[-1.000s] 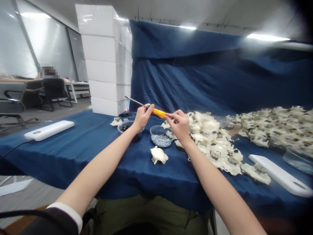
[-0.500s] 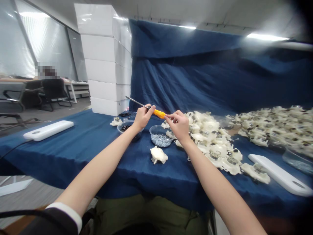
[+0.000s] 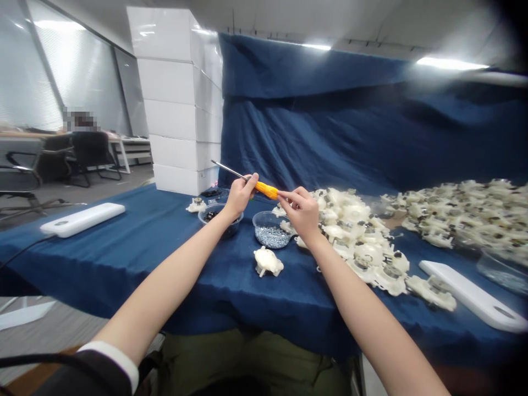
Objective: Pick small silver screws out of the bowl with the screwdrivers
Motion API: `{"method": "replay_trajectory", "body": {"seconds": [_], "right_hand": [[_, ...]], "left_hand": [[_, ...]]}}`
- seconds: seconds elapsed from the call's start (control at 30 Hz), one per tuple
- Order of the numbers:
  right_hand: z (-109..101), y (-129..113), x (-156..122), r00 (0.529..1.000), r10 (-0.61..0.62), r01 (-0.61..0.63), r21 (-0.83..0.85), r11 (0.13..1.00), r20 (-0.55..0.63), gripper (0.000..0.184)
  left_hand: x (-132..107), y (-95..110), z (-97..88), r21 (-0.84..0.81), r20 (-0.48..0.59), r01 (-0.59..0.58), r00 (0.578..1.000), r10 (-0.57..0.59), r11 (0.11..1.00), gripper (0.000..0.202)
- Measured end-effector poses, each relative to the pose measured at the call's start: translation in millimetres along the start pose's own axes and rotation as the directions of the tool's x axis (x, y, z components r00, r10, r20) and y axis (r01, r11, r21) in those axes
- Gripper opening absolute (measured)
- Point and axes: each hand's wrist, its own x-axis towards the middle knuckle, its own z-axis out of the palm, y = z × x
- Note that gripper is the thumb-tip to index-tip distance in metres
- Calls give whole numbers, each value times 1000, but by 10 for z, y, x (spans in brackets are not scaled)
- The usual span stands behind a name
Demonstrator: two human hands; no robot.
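A screwdriver (image 3: 266, 190) with a yellow handle is held up above the table, its metal shaft slanting up to the left. My left hand (image 3: 241, 195) is closed around it where shaft and handle meet. At the handle's butt end, the fingertips of my right hand (image 3: 302, 212) pinch it. Below sits a clear bowl (image 3: 264, 240) of small silvery screws. Another clear bowl (image 3: 235, 226) with black parts stands partly behind my left wrist. One cream plastic part (image 3: 268, 262) lies alone on the blue cloth in front.
A large pile of cream plastic parts (image 3: 357, 225) lies right of my right hand, with a second pile (image 3: 478, 206) farther right. White flat devices (image 3: 82, 219) lie on both sides. Stacked white boxes (image 3: 169, 118) rise at the back left. A person sits in the far background.
The screwdriver and my left hand have shifted very slightly; the handle shows a little more behind the left thumb. My right hand stays at the butt end.
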Motion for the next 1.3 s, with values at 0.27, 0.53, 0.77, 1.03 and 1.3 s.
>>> {"method": "replay_trajectory", "body": {"seconds": [0.27,0.53,0.77,1.03,1.3], "right_hand": [[-13,-20,14,1000,5,-5,21,1000,-1,21],[-18,-32,16,1000,4,-5,21,1000,18,24],[-15,-61,1,996,22,-25,31,999,89,29],[-9,-24,-1,987,-11,2,59,998,160,35],[5,5,-6,998,-24,22,43,999,54,27]], "left_hand": [[24,26,-4,-92,52,75,996,-70,993,59],[23,40,-5,-95,91,81,993,-73,992,60],[22,21,0,-79,105,90,991,-81,993,61],[23,4,-2,-75,110,96,990,-87,993,59],[14,27,3,-41,83,77,994,-74,996,56]]}}
